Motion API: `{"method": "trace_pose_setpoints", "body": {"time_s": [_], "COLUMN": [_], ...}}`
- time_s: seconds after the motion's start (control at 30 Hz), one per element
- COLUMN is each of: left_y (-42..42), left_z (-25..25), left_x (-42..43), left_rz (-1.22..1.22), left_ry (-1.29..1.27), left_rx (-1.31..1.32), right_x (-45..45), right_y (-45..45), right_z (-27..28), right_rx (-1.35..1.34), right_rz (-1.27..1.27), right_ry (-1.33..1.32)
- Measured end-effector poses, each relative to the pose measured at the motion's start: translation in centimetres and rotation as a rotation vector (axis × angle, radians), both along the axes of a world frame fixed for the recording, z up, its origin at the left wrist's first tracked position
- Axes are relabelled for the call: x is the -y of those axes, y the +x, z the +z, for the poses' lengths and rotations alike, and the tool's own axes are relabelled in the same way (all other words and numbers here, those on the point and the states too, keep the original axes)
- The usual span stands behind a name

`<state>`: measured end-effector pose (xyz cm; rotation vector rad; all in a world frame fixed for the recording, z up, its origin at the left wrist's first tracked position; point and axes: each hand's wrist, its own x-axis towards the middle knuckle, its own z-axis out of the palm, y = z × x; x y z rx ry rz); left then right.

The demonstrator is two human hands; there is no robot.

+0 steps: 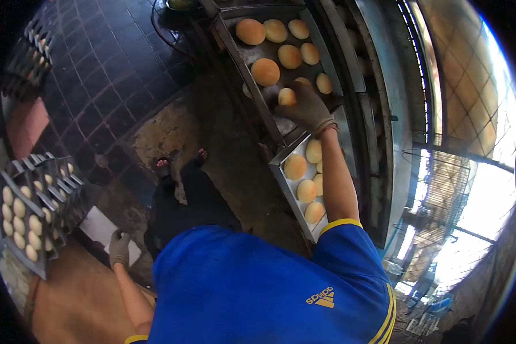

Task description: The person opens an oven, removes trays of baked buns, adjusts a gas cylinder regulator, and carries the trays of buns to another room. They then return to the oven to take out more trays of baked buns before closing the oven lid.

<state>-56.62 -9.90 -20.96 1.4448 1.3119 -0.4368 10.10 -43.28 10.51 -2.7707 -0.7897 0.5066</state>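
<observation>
My right hand (307, 109), in a grey-brown knit glove, reaches into the upper metal tray (243, 69). Its fingers curl around a small baked bun (286, 97) at their tips. Several golden buns (265, 72) of differing sizes lie in that tray, one partly hidden behind the hand. Below my right forearm is a second tray (288, 186) with more buns (295, 167). Low on the left, my gloved left hand (119, 247) is closed on the edge of a white flat rectangular piece (97, 227); its material cannot be made out.
A rack of stacked trays (43, 209) at the left holds pale dough pieces (19, 207). Dark floor tiles (97, 63) stretch beyond my feet. Along the right runs a long metal oven-like frame (378, 132), with wire mesh (441, 183) behind it.
</observation>
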Motion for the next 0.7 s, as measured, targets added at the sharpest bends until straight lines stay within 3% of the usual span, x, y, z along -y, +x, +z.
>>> {"method": "trace_pose_setpoints", "body": {"time_s": [0.1,0.13,0.23,0.3,0.33,0.43,0.53,0.57,0.63,0.7], "left_y": [-0.2,1.5,2.2,5.0,7.2,18.8,34.9,39.8,49.7,58.4], "left_z": [0.5,3.1,1.7,2.1,2.7,4.1,11.5,13.0,14.7,19.1], "left_x": [-1.8,-2.5,-5.4,-7.4,-8.5,-11.5,-11.6,-11.9,-12.7,-12.0], "left_rz": [0.022,-0.025,-0.1,-0.107,-0.139,-0.205,-0.201,-0.196,-0.21,-0.128], "left_ry": [0.019,0.01,0.114,0.088,0.105,0.071,0.049,0.037,0.006,-0.106], "left_rx": [0.04,-0.011,0.06,0.121,0.152,0.276,0.458,0.534,0.683,0.785], "right_x": [-0.4,-0.4,-0.7,1.0,2.3,5.9,4.5,3.1,-0.2,-4.1], "right_y": [-1.2,-1.8,-3.7,-7.1,-8.4,-12.9,-18.0,-19.1,-19.2,-18.6], "right_z": [-0.1,-0.1,1.0,4.1,4.7,6.3,5.6,4.5,1.1,-3.7], "right_rx": [0.078,0.104,0.17,0.022,-0.004,-0.159,-0.489,-0.557,-0.644,-0.768], "right_rz": [-0.005,-0.013,-0.06,-0.416,-0.46,-0.635,-0.847,-0.902,-0.852,-0.997], "right_ry": [-0.011,-0.016,0.008,0.466,0.616,0.927,1.218,1.203,0.926,1.069]}}
